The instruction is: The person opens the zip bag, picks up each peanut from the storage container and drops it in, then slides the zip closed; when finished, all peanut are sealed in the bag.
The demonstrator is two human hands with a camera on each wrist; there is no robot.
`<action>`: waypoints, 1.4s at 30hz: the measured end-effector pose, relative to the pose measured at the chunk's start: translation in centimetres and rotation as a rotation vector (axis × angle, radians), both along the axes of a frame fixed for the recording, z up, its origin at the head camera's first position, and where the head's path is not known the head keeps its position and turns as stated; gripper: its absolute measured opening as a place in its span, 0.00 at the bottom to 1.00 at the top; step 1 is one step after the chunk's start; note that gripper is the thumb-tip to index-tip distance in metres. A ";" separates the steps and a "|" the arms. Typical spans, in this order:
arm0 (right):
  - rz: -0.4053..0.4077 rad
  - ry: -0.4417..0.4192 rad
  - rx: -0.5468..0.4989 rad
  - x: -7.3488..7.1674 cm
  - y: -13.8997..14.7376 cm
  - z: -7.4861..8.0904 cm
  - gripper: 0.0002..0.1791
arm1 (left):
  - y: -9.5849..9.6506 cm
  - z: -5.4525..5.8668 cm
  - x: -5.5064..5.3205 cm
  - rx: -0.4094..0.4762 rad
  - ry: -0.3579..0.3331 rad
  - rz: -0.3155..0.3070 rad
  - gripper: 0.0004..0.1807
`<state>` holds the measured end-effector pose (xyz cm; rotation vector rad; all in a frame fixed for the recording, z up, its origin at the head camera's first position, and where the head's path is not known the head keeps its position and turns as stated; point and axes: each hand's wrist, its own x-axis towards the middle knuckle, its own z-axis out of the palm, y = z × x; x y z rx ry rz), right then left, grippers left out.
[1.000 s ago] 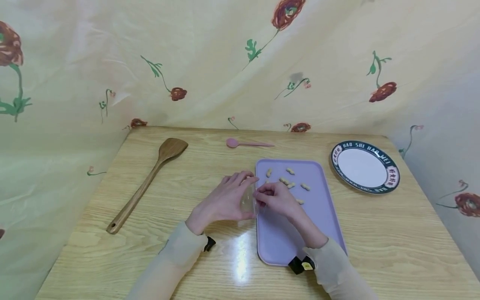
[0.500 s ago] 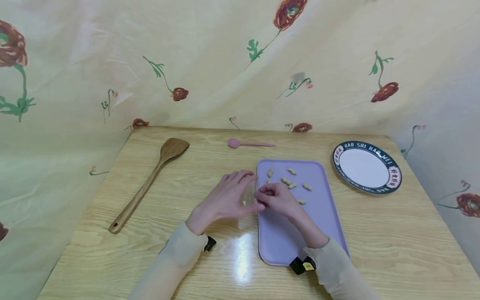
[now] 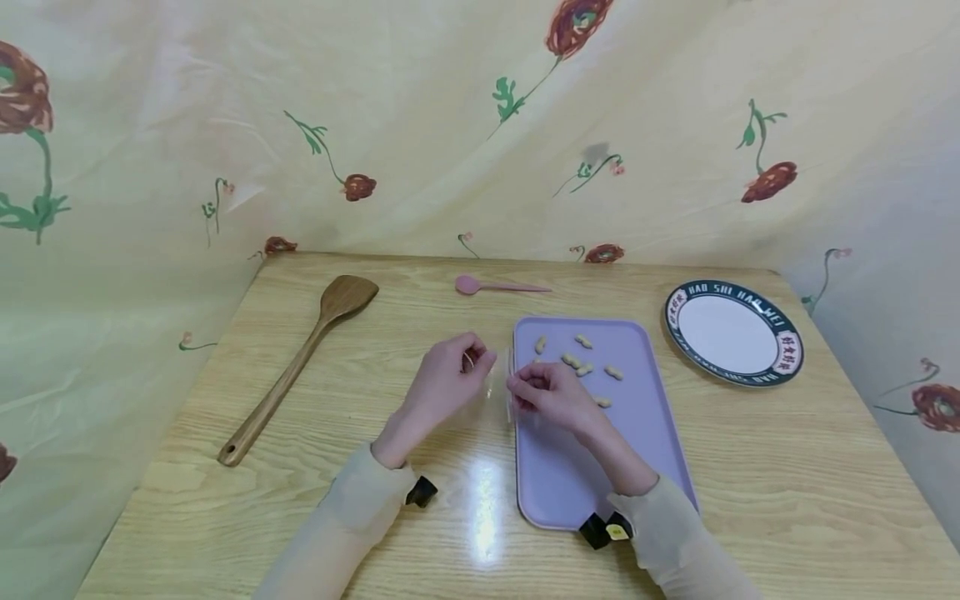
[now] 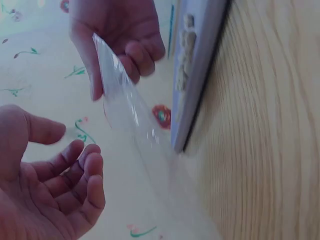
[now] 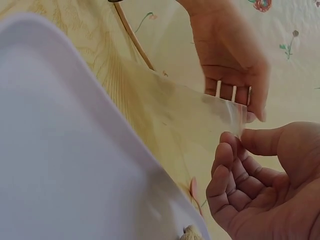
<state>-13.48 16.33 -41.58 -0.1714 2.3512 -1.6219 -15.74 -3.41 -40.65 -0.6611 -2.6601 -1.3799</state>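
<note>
Now left hand (image 3: 442,385) released clear bag (image 4: 130,135); right hand (image 3: 551,392) pinches it.

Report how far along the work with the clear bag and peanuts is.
Done: little that shows; the clear bag looks flat and empty. In hand: the right hand pinches the bag's edge, and the left hand sits beside it, fingers loose, no grip. Left: probably all the peanuts, which lie loose on the purple tray.
</note>
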 end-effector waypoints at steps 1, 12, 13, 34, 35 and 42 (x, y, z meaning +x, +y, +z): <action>-0.002 0.005 -0.002 0.0 0.0 0.0 0.12 | 0.1 0.1 0.1 0.027 -0.054 0.000 0.08; -0.011 0.044 -0.042 0.1 -0.5 -0.1 0.12 | 1.1 0.2 0.9 0.130 -0.411 0.002 0.15; -0.013 0.045 -0.048 0.1 -0.5 -0.1 0.12 | 1.2 0.1 0.9 0.124 -0.413 0.008 0.15; 0.012 0.025 -0.109 0.4 -1.4 -1.1 0.10 | 1.4 -1.0 0.6 0.225 -0.563 -0.046 0.17; 0.007 0.018 -0.119 0.4 -1.4 -1.1 0.10 | 1.4 -1.0 0.6 0.227 -0.564 -0.043 0.17; -0.015 -0.016 -0.155 0.4 -1.6 -1.2 0.10 | 1.5 -1.0 0.6 0.218 -0.551 -0.057 0.16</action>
